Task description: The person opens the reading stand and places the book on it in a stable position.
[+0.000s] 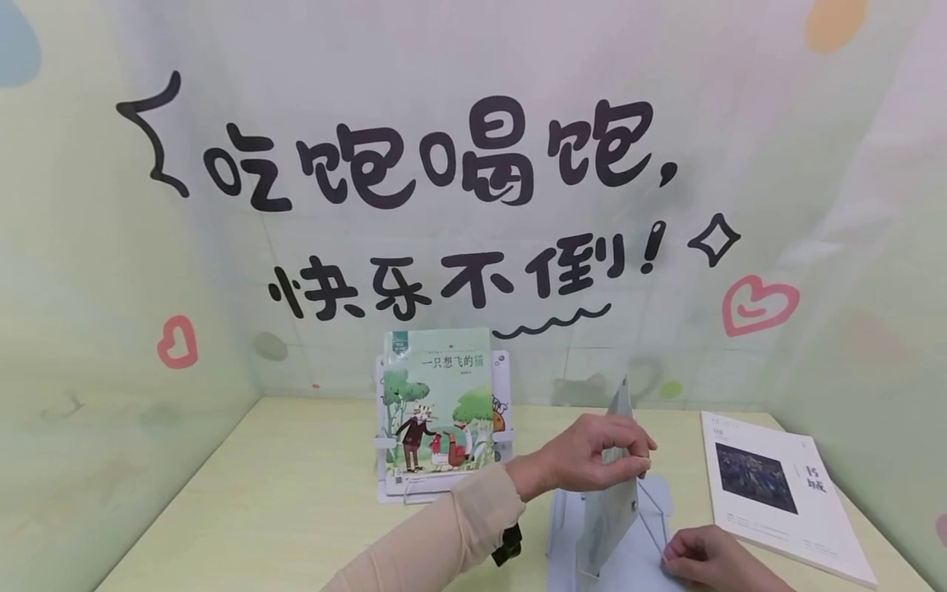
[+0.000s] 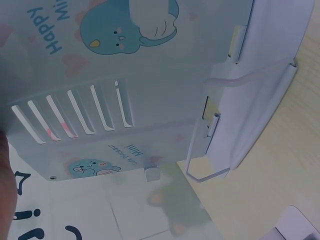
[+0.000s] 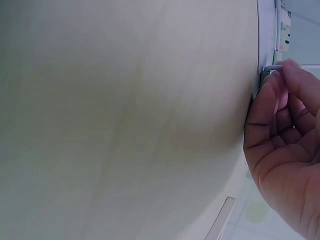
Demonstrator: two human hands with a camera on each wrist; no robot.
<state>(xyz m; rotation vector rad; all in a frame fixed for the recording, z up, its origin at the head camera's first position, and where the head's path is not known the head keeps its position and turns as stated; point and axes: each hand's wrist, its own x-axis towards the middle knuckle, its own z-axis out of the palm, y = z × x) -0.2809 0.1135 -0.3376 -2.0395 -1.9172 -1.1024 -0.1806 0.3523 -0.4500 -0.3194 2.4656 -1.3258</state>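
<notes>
A pale blue metal book stand stands partly unfolded at the front right of the table, its flat base (image 1: 644,563) lying on the tabletop. My left hand (image 1: 592,456) grips the upright panel (image 1: 612,526) of the stand by its edge. Slots and printed dinosaurs cover that panel (image 2: 165,100) in the left wrist view, where a bent wire support (image 2: 200,178) joins it near the base. Low at the base's right side, my right hand (image 1: 713,559) pinches a thin wire (image 3: 274,67) between thumb and fingertip, seen closely in the right wrist view.
A green picture book (image 1: 440,411) leans on a second printed stand (image 1: 503,386) at the table's back middle. To the right lies a white magazine (image 1: 806,526) with a dark picture. Behind the table (image 1: 296,485) hangs a wall covering (image 1: 414,66) with large black writing.
</notes>
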